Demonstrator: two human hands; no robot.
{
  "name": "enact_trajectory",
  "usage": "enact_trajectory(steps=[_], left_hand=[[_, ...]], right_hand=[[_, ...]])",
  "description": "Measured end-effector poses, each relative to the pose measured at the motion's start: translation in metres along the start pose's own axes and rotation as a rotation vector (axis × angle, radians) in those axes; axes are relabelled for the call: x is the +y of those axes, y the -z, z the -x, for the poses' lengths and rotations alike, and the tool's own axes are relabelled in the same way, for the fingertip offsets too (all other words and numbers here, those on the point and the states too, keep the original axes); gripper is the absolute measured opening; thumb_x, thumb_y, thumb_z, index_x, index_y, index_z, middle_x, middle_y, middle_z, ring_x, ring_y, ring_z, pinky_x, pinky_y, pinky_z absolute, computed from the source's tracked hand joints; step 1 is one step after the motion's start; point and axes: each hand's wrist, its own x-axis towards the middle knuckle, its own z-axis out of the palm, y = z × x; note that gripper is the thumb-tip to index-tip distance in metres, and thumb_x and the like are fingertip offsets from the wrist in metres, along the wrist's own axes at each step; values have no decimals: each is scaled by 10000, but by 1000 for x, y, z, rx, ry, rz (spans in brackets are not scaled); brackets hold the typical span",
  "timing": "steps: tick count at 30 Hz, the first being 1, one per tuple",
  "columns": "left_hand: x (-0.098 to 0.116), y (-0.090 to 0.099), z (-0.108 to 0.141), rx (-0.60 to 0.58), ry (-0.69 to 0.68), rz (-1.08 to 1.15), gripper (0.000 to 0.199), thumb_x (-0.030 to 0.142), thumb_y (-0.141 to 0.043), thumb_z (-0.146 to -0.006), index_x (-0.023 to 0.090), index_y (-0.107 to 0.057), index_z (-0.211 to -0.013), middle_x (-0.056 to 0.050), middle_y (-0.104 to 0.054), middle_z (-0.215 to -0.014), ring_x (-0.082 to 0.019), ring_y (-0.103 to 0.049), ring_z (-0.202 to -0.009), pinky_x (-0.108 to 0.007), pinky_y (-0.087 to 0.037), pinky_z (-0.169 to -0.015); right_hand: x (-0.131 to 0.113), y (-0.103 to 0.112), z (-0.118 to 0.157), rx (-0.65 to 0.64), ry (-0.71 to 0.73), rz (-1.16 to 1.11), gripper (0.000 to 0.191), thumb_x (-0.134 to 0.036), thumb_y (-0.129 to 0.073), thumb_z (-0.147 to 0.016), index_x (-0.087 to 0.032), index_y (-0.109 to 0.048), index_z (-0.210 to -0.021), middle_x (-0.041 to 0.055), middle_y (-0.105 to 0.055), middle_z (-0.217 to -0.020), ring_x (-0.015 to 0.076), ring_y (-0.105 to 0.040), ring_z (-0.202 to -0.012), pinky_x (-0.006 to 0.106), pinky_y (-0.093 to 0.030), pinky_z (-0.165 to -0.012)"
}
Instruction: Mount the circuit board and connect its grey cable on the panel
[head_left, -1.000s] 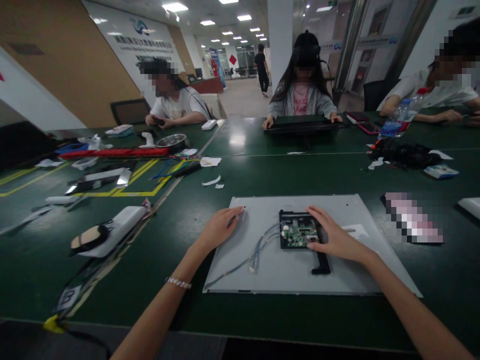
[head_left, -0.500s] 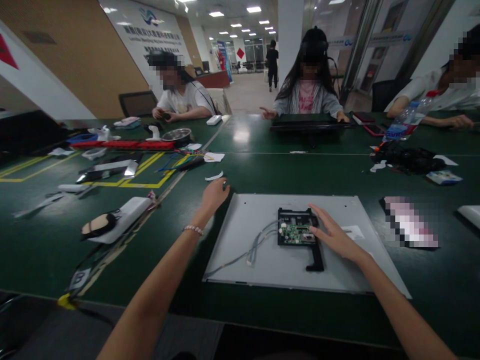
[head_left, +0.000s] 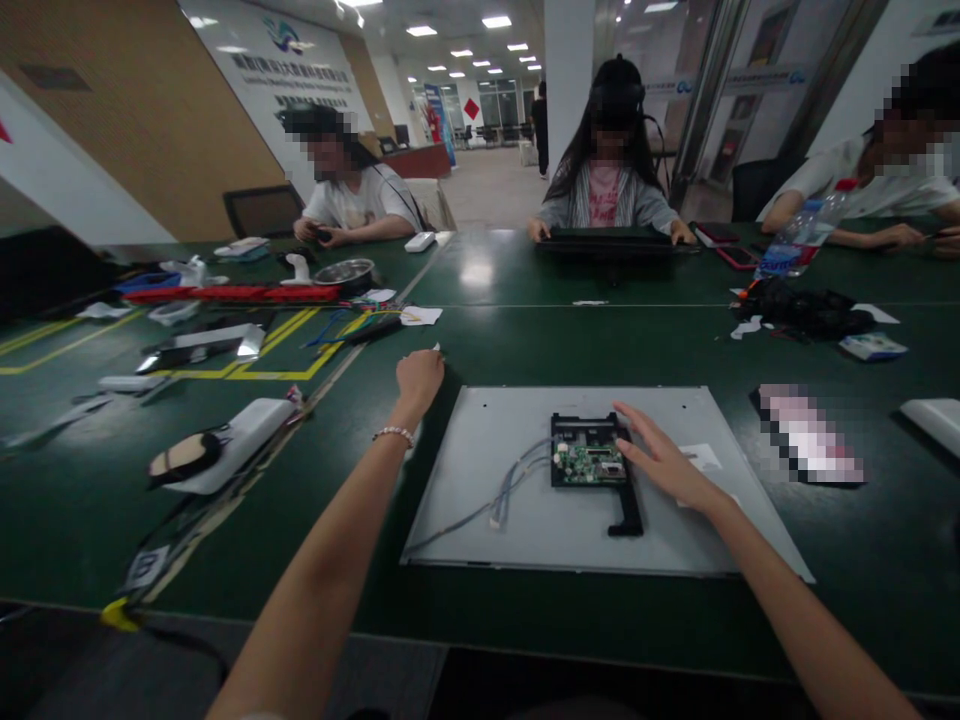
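Observation:
A grey metal panel lies flat on the green table. On it sits a black bracket with a green circuit board, and grey cables run from the board toward the panel's lower left. My right hand has its fingers spread at the right edge of the bracket. Beyond the panel's upper left corner, my left hand is closed, with a small white bit showing at its fingertips, too small to name.
On the left lie a white device, a red strip and a metal bowl. A phone is right of the panel. Bottles stand farther back. Three people sit across the table.
My left hand has closed where the white curved scrap lay on the table. The person opposite now has both hands on a dark panel. The view has shifted slightly.

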Motion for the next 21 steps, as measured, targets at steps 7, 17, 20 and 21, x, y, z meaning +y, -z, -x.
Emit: enact_trajectory(steps=[7,17,20,21], left_hand=[[100,6,57,-76,-551,219,279,279,-470,-964,177,-730,-976,-81,-711,-1062,-222,-627,-1012,-351,-464,-944],[188,-38,85,-219,-877,431,201,142,-540,-914,133,-736,-958,-102,-713,-995,-191,-656,-906,-291,-501,-838],[186,-49,83,-225,-844,478,183,130,-559,-901,138,-737,-942,-82,-724,-968,-178,-660,-912,-281,-500,-852],[185,-52,84,-228,-834,488,181,132,-561,-901,143,-739,-934,-76,-726,-963,-173,-663,-913,-279,-500,-855]], right_hand=[[4,0,-2,28,-21,-24,574,-524,-430,-962,-340,-323,-1495,47,-373,-1549,235,-335,-1431,496,-285,-1169],[-1,0,0,-34,71,137,711,-519,-539,-908,-302,-254,-1523,97,-349,-1551,274,-315,-1434,518,-255,-1178],[-3,0,2,-79,79,183,825,-522,-616,-854,-304,-206,-1537,107,-298,-1574,302,-278,-1448,541,-240,-1178],[-4,0,2,-91,75,195,848,-519,-631,-842,-309,-197,-1539,107,-282,-1582,309,-268,-1452,546,-240,-1177]])
